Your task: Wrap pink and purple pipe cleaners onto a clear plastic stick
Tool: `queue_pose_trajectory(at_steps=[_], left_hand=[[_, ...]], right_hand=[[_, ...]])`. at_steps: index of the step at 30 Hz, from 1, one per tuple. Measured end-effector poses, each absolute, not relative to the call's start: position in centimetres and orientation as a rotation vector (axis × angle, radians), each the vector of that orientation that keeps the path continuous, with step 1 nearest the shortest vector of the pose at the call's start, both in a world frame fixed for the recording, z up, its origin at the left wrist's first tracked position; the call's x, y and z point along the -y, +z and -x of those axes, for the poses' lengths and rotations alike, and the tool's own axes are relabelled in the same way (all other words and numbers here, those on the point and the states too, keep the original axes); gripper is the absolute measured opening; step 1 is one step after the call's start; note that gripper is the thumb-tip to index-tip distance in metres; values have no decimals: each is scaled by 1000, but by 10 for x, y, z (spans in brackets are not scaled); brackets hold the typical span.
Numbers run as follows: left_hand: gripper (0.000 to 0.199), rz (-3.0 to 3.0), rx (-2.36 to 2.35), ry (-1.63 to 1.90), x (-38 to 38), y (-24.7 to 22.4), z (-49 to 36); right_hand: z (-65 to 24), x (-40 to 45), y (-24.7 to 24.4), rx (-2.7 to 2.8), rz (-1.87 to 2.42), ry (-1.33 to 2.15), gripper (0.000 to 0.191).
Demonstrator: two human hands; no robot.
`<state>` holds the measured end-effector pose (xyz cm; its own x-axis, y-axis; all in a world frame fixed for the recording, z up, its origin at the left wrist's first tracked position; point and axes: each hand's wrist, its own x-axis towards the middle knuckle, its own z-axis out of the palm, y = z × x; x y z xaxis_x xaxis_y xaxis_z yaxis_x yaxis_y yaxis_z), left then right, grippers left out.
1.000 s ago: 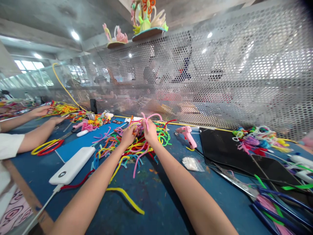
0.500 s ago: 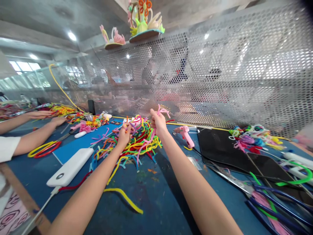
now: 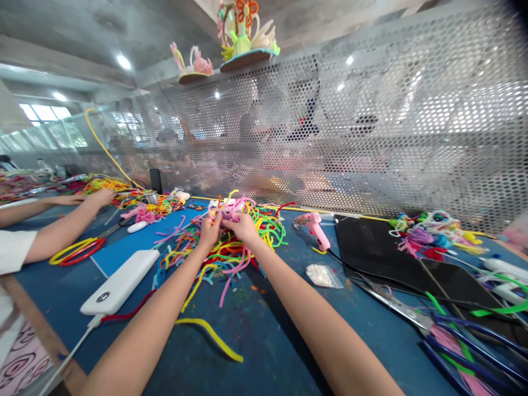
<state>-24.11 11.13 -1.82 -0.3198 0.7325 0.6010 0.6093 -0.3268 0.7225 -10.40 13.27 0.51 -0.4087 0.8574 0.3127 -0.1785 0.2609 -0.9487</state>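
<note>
Over a heap of multicoloured pipe cleaners (image 3: 270,234), both hands meet close together. My left hand (image 3: 210,232) is closed in a pinch on pipe cleaners, with orange and purple bits showing at the fingertips. Beside it, my right hand (image 3: 243,227) pinches pink pipe cleaners (image 3: 235,204); their curled ends rise above the fingers and pink lengths trail below. Where exactly the fingers meet is partly hidden. A single yellow pipe cleaner (image 3: 214,338) lies on the blue table between my forearms.
A white power bank (image 3: 119,283) with a cable lies left, near red-and-yellow scissors (image 3: 78,250). At right are a pink glue gun (image 3: 314,228), a small plastic bag (image 3: 324,276), a black mat (image 3: 371,247) and large blue-handled scissors (image 3: 416,319). A co-worker's hands (image 3: 101,199) work at far left.
My right hand has come down and left with the pink pipe cleaners, to meet my left hand. The small bag is now uncovered. A co-worker's hand has moved slightly up and right.
</note>
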Motion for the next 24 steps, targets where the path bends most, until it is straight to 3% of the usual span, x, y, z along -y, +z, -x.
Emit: queue_pose_trajectory(at_steps=[4, 17, 24], left_hand=[[23, -1860, -1796, 1677, -107, -15, 236], [43, -1661, -1811, 1751, -114, -20, 240], [48, -1656, -1660, 1722, -116, -16, 243]], right_hand=[[99, -139, 7, 1474, 698, 1243, 34], [59, -157, 50, 906, 534, 1440, 17], [71, -150, 25, 975, 623, 1554, 24]])
